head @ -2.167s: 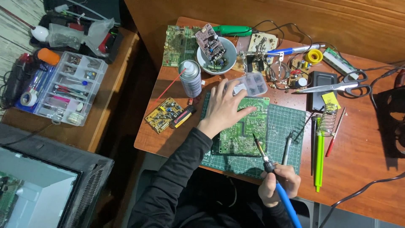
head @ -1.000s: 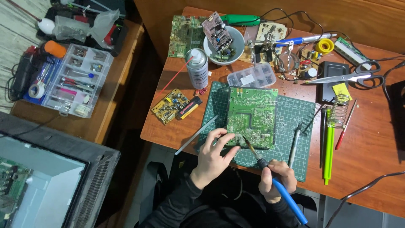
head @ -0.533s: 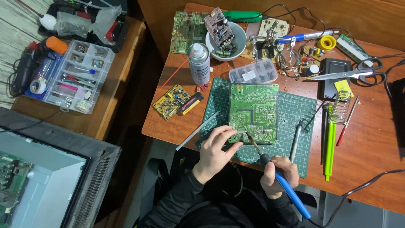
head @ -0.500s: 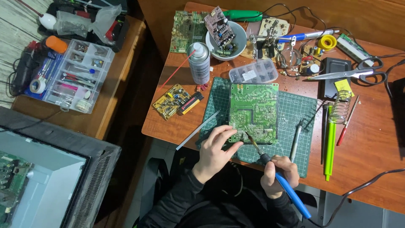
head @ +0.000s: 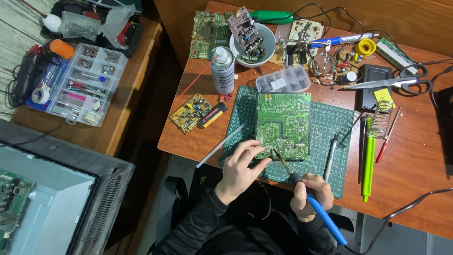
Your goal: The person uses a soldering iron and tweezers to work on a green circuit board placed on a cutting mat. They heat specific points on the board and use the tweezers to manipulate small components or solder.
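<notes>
Since half a second ago little has shifted: both hands stay at the near edge of the green circuit board (head: 283, 125), while two seconds back the left hand lay flat higher up on it. That board lies solder side up on the green cutting mat (head: 330, 141), near the middle of the wooden table (head: 415, 179). Left hand (head: 242, 166) rests at the board's lower left corner, fingers curled and pinching its edge. Right hand (head: 310, 194) is closed around the blue-handled soldering iron (head: 309, 198), whose tip touches the board's lower edge. Above the mat stand a spray can (head: 222, 70), a clear parts box (head: 283, 79) and a white bowl (head: 253, 41) of components. Scissors (head: 391, 83) lie to the right, a small yellow board (head: 190, 112) to the left.
</notes>
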